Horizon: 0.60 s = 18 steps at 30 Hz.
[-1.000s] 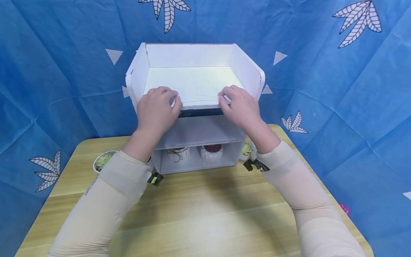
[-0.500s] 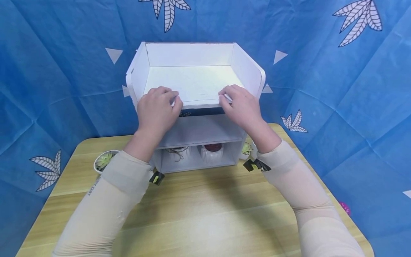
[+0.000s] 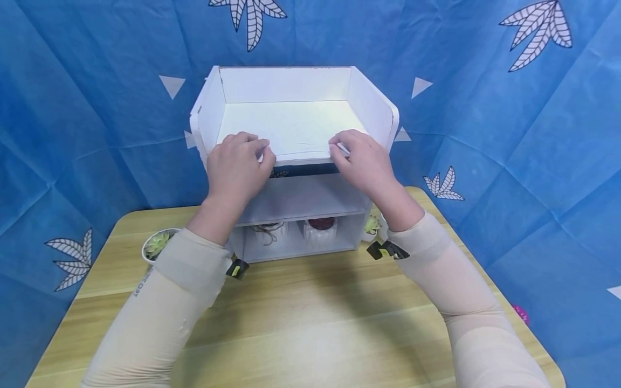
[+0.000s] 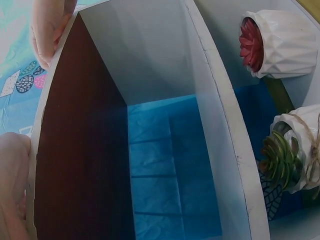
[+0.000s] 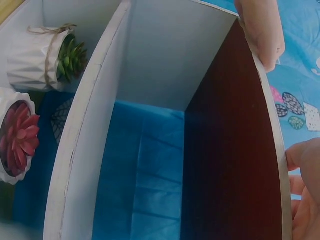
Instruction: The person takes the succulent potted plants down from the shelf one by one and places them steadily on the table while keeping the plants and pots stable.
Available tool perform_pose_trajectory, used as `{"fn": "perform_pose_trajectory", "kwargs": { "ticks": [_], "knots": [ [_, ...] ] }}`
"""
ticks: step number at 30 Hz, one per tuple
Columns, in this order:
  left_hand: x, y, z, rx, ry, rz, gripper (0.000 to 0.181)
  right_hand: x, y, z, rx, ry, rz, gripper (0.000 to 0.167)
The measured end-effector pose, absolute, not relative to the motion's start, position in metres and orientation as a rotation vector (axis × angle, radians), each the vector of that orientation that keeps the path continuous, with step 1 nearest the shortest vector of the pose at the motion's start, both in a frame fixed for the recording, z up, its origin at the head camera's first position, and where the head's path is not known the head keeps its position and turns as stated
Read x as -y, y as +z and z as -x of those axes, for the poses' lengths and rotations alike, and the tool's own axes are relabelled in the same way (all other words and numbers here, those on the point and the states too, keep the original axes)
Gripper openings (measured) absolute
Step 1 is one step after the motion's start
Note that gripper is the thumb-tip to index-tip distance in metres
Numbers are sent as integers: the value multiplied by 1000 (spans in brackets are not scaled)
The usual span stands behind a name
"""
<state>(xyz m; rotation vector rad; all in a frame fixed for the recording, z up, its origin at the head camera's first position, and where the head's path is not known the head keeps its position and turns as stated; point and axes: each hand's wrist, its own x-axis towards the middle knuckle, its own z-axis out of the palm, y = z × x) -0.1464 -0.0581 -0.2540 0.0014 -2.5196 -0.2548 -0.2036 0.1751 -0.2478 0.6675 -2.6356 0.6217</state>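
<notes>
A white two-tier shelf (image 3: 310,195) stands at the back of the wooden table, its top board (image 3: 292,126) walled at the back and sides. My left hand (image 3: 239,164) grips the front edge of that board left of centre, and my right hand (image 3: 364,161) grips it right of centre. Fingers bend over the edge on both sides. In the left wrist view, the board's underside (image 4: 85,135) looks dark brown. Inside the lower tier sit two white pots, one with a red succulent (image 5: 20,140), the other with a green succulent (image 5: 71,59) and twine round it.
Left of the shelf, a round white pot with a green succulent (image 3: 156,243) is partly behind my left sleeve. Another small potted plant (image 3: 372,225) stands at the shelf's right side. Blue printed cloth (image 3: 485,134) hangs behind the wooden table (image 3: 310,318).
</notes>
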Motion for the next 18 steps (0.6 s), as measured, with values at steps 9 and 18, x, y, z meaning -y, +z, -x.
{"fn": "perform_pose_trajectory", "kwargs": {
  "ticks": [9, 18],
  "knots": [
    [57, -253, 145, 2527, -254, -6, 45, -177, -246, 203, 2645, 648, -675, 36],
    [58, -253, 146, 2528, -259, -12, 45, -180, -244, 201, 2611, 690, -685, 33]
  ]
}}
